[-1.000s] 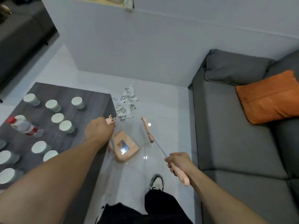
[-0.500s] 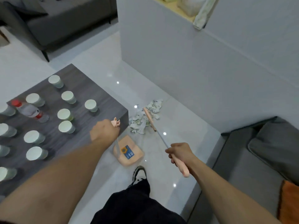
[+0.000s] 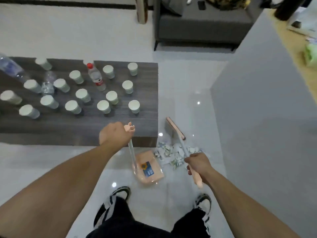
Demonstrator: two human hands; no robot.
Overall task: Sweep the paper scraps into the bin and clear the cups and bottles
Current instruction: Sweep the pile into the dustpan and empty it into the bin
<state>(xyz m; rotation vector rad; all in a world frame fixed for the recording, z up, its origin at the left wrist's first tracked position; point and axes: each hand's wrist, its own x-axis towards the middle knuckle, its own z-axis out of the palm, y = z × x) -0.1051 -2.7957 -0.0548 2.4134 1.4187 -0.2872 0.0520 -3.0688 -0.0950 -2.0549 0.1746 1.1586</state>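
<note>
- The left hand (image 3: 115,134) is curled in a fist around the top of a long pale handle that runs down to a peach-pink plastic dustpan (image 3: 148,169); the handle's pink forked tip sticks out above the knuckles.
- The right hand (image 3: 197,163) is wrapped tight around the pink grip of a slim long-handled broom (image 3: 179,140), whose pink head lies on the floor beyond the hand, close to the near right corner of the table.
- The dustpan rests flat on the glossy white tiled floor (image 3: 188,86) between the two hands, with a blue and orange label on its tray.
- A heap of torn white and green paper scraps (image 3: 173,152) lies on the floor just beside the dustpan's right edge, under the broom's shaft and in front of the table's near right corner.
- The low dark grey wood-grain table (image 3: 147,121) carries many white paper cups (image 3: 134,106) standing upright, spread from its right edge across to the left.
- A clear plastic bottle with a red cap and red label (image 3: 95,76) stands near the table's far edge, among the cups.
- Two more clear plastic bottles (image 3: 48,83) are towards the table's left end, blurred.
- Two feet in black and white trainers (image 3: 120,193) stand on the floor just short of the dustpan.
</note>
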